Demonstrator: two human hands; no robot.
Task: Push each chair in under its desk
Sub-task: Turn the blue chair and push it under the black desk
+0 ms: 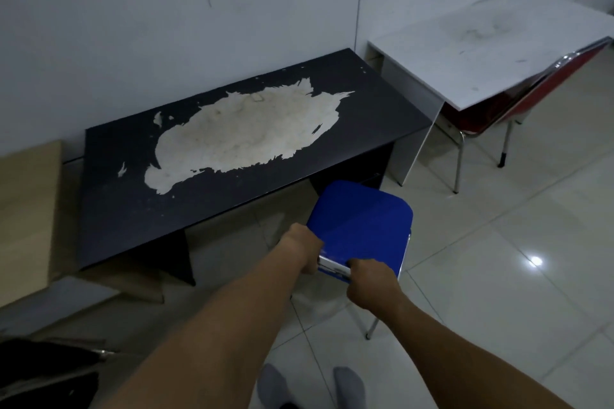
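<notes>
A blue chair with a chrome frame stands in front of the black desk, near its right end, its seat front just reaching the desk's edge. My left hand grips the top left of the chair's back. My right hand grips the chrome bar on the right of the back. The desk top has a large pale patch where the surface has peeled off. To the right, a red chair sits tucked partly under a white desk.
A grey wall runs behind both desks. A light wooden panel lies at the left, with a dark object at the bottom left. Pale floor tiles spread to the right. My socked feet show at the bottom.
</notes>
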